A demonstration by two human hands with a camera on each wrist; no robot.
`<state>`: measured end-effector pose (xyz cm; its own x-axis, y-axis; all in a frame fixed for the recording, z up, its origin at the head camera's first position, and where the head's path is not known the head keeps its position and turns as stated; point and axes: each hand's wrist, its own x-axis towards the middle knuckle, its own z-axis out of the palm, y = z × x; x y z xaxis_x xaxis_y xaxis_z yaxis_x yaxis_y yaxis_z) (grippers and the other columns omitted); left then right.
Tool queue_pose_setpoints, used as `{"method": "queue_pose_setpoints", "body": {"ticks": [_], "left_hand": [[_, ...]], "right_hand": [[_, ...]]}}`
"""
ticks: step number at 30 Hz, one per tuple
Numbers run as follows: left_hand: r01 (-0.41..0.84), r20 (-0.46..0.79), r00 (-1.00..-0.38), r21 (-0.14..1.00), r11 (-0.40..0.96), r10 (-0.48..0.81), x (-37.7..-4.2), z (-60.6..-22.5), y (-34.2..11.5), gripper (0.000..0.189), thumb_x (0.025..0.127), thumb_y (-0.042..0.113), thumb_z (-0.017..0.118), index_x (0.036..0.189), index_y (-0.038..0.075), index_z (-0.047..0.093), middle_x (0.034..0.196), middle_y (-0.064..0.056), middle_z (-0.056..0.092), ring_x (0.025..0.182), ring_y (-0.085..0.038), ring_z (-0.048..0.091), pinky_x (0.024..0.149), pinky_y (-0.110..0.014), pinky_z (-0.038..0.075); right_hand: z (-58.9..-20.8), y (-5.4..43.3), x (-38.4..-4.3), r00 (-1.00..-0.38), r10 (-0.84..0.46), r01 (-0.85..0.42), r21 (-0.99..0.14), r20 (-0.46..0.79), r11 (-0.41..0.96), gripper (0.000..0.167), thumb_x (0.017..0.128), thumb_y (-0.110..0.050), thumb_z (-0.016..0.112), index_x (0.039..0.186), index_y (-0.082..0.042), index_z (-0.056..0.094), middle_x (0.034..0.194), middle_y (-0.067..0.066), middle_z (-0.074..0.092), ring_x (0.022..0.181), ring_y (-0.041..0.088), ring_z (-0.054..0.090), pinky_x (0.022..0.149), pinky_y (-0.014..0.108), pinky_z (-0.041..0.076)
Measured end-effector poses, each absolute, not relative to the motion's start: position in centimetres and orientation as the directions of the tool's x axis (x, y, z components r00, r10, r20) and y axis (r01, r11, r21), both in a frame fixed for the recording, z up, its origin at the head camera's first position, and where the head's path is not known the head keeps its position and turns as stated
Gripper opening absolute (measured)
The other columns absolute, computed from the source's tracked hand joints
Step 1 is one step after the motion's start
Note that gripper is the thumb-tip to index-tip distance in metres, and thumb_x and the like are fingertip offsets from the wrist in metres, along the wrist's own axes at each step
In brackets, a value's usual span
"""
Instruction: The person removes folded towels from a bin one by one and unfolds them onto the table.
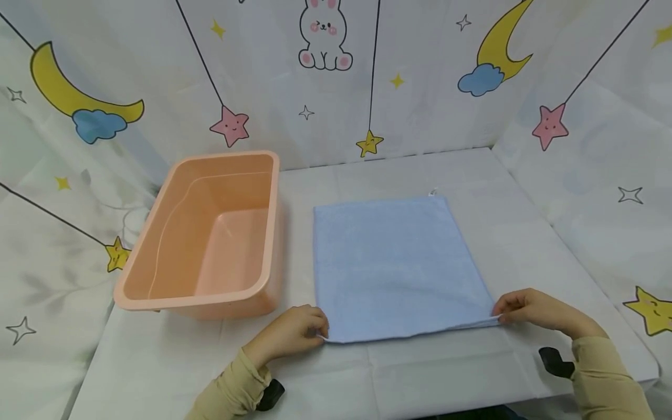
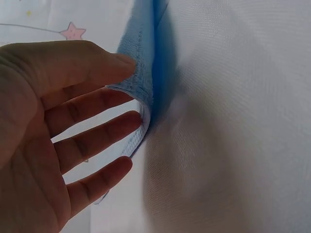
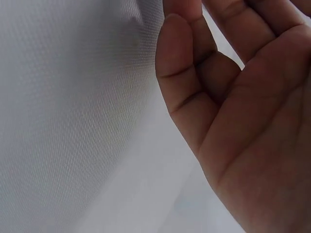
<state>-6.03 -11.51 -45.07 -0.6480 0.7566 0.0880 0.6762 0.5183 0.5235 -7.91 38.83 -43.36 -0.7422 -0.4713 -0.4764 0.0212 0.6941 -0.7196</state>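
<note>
A light blue towel [image 1: 394,268] lies folded into a flat, four-sided shape on the white-covered table, a small pale tag at its far edge. My left hand [image 1: 295,331] pinches its near left corner. In the left wrist view, the thumb presses on the towel corner [image 2: 136,63] with the index finger behind it, and the other fingers of the left hand [image 2: 63,111] are spread. At the near right corner, my right hand [image 1: 538,312] pinches the towel's edge. The right wrist view shows the right hand [image 3: 243,107] with bent fingers, but no towel between them.
An orange plastic basin [image 1: 270,251] stands left of the towel, with nothing visible in it. Behind and on both sides hangs a white curtain [image 1: 420,35] printed with moons, stars and a rabbit. The white table [image 1: 446,373] extends in front of the towel.
</note>
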Motion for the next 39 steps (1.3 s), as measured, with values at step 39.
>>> {"method": "queue_pose_setpoints", "body": {"ticks": [39], "left_hand": [[0.684,0.19,-0.725,0.3,0.664,0.662,-5.9,-42.4,-10.2,0.017,0.083,0.027,0.068,0.094,0.015,0.073,0.092,0.004,0.067,0.084,-0.012,0.063,0.073,-0.031,0.05]], "right_hand": [[-39.2,34.9,-8.9,-0.896,-0.33,-0.14,-0.517,-0.297,0.845,0.036,0.093,-0.036,0.055,0.118,-0.011,0.063,0.111,0.008,0.068,0.092,0.006,0.062,0.071,0.026,0.05]]}}
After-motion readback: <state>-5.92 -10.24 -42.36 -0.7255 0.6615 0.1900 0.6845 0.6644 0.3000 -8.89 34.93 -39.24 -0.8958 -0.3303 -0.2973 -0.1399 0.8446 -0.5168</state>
